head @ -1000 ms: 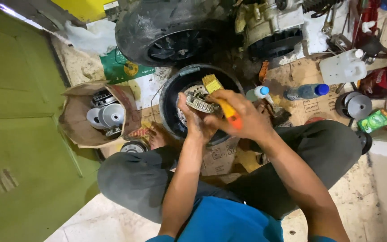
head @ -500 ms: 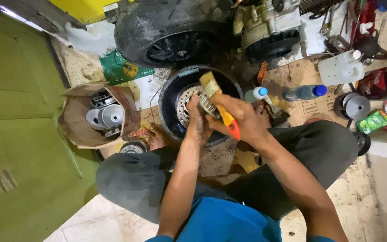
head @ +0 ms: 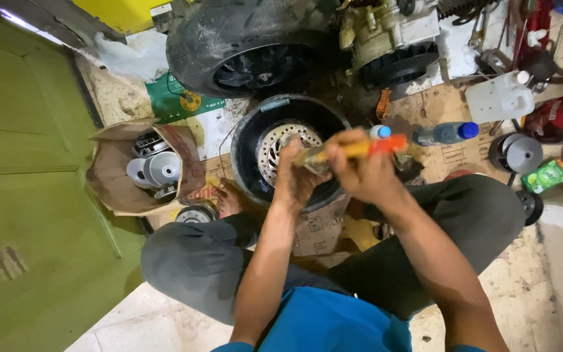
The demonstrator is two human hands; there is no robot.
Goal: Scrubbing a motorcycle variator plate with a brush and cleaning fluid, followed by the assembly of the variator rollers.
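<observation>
Hands meet over the black drum on the floor: the right hand has its grip clamped round an orange-handled brush. The left hand closes its grip on the brush's bristle end, above the drum's metal disc. Right of the drum lies a blue-capped bottle; left of it, a paper bag of parts.

Matt black rubber tyre, dusty and rough, above a dull black basin holding a bright, perforated metal disc. Brush with a glossy orange-and-yellow plastic handle; translucent plastic jug and clear plastic bottle. Creased brown paper bag containing smooth grey metal parts; worn cardboard on the gritty floor.
</observation>
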